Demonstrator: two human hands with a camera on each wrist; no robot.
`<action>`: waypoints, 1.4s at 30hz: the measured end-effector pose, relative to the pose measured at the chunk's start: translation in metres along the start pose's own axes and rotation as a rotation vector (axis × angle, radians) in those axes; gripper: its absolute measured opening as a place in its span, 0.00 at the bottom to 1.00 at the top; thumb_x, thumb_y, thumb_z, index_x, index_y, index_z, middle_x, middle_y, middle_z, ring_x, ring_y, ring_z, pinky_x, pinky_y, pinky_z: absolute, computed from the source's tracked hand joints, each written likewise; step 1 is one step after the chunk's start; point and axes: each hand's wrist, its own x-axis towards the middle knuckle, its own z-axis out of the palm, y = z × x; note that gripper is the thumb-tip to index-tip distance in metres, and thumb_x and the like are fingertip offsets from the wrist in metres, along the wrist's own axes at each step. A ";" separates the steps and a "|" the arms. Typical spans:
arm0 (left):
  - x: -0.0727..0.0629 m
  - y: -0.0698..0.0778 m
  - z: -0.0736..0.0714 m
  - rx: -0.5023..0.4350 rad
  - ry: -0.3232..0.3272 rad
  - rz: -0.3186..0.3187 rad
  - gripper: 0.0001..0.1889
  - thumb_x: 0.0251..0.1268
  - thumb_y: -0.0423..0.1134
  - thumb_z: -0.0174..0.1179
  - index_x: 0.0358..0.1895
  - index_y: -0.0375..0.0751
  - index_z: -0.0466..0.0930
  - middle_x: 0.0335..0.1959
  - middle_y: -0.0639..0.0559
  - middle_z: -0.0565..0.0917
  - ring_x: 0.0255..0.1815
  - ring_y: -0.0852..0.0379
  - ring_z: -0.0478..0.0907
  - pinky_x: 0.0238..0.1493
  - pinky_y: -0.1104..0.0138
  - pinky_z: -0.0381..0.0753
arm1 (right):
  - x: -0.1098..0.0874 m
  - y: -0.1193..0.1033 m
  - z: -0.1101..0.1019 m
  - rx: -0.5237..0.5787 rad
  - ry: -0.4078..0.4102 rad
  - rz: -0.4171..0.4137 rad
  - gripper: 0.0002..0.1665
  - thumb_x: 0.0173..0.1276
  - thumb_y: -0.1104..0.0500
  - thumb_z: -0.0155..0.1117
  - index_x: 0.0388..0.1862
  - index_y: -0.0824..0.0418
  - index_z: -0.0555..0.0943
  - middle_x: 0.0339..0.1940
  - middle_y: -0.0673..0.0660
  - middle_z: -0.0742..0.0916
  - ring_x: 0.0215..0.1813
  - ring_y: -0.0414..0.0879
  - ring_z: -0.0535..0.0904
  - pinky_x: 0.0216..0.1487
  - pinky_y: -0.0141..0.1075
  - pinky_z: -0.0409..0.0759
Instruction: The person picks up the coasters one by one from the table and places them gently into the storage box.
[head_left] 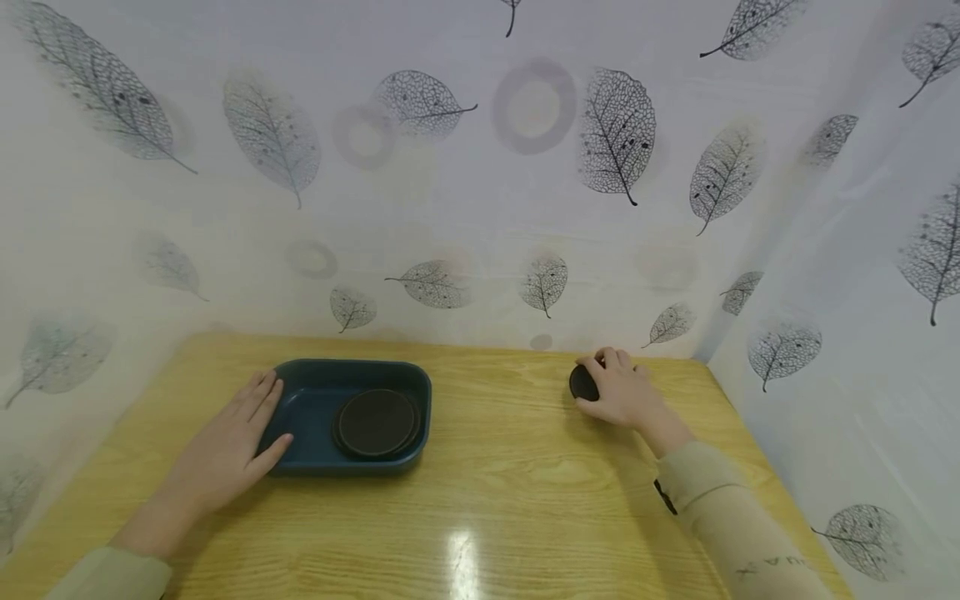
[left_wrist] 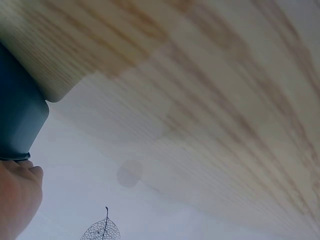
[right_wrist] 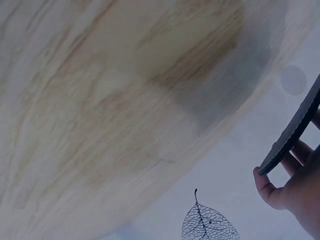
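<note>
A dark blue rectangular tray (head_left: pixel 300 467) sits on the left part of the table. My left hand (head_left: pixel 213 462) rests on its left end, fingers straight along the rim and the thumb reaching over the near corner. Inside the tray, toward its right end, lie black round coasters (head_left: pixel 377 423), the top one overlapping what is beneath. Off to the right, my right hand (head_left: pixel 618 392) grips another black round coaster (head_left: pixel 582 384) by its edge, thumb on the near side. In the right wrist view this coaster (right_wrist: pixel 292 130) appears as a thin, tilted disc between thumb and fingers.
The wooden table (head_left: pixel 495 467) has a glossy light-coloured top. White cloth with a leaf print (head_left: pixel 480 208) hangs behind it and along the right side. Between the tray and my right hand runs a stretch of bare tabletop.
</note>
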 end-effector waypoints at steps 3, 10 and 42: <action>0.000 0.000 0.000 -0.002 0.006 0.003 0.44 0.81 0.53 0.56 0.83 0.23 0.51 0.84 0.24 0.56 0.91 0.38 0.40 0.82 0.75 0.17 | 0.005 -0.010 -0.003 0.005 0.001 -0.016 0.43 0.66 0.41 0.65 0.78 0.55 0.73 0.68 0.70 0.75 0.66 0.67 0.71 0.52 0.63 0.73; 0.000 0.000 0.002 -0.003 0.008 0.004 0.44 0.82 0.53 0.56 0.84 0.24 0.50 0.85 0.25 0.54 0.91 0.47 0.29 0.85 0.70 0.19 | 0.018 -0.034 -0.011 -0.003 0.015 -0.077 0.45 0.64 0.40 0.65 0.78 0.53 0.73 0.69 0.68 0.75 0.68 0.66 0.71 0.54 0.63 0.73; 0.001 0.000 0.002 -0.006 0.017 0.016 0.43 0.82 0.52 0.56 0.83 0.23 0.51 0.84 0.25 0.55 0.91 0.45 0.30 0.81 0.75 0.16 | 0.053 -0.151 -0.041 0.043 0.061 -0.391 0.45 0.64 0.37 0.69 0.79 0.45 0.72 0.72 0.61 0.74 0.72 0.59 0.69 0.58 0.57 0.74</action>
